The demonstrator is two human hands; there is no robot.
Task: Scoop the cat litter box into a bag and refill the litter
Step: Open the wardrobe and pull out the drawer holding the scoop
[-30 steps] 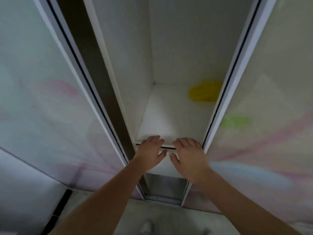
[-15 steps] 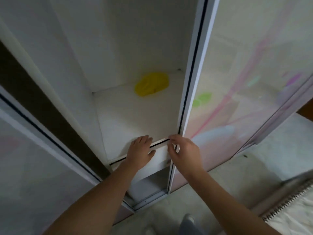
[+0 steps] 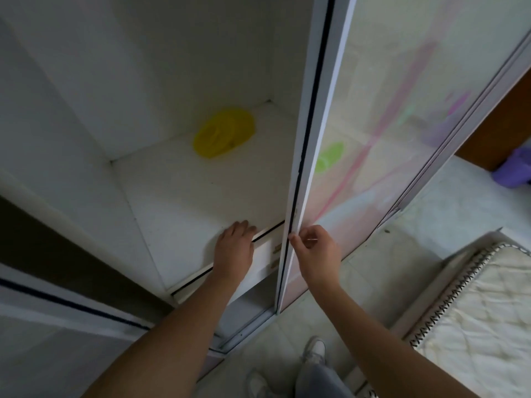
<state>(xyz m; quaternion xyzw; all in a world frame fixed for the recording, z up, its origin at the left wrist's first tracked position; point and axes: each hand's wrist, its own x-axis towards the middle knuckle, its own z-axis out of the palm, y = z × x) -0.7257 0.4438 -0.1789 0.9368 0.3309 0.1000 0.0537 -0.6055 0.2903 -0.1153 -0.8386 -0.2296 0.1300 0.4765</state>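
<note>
- Left hand (image 3: 234,248) at centre of the frame, lying flat with fingers spread over the front edge of the white shelf (image 3: 201,196); grip not closed on anything.
- Right hand (image 3: 314,249) just to the right of it, fingertips pressed together on the edge of the sliding door (image 3: 304,168), pinching the door frame.
- No litter box, scoop or litter sack visible anywhere in the frame; place of the task's things cannot be told.
- Only a yellow crumpled thing (image 3: 224,133) at the back of the shelf, upper centre, possibly a thin plastic bag, but too blurred to be sure.
- If a bag: very light, soft, slippery, easy to tear; best taken by a pinch at one loose fold, not by pushing on it.
- Behind the translucent door, right of centre, a green patch (image 3: 329,158), shape unclear.
- Lower right: corner of a mattress (image 3: 474,311) on pale floor (image 3: 373,282).
</note>
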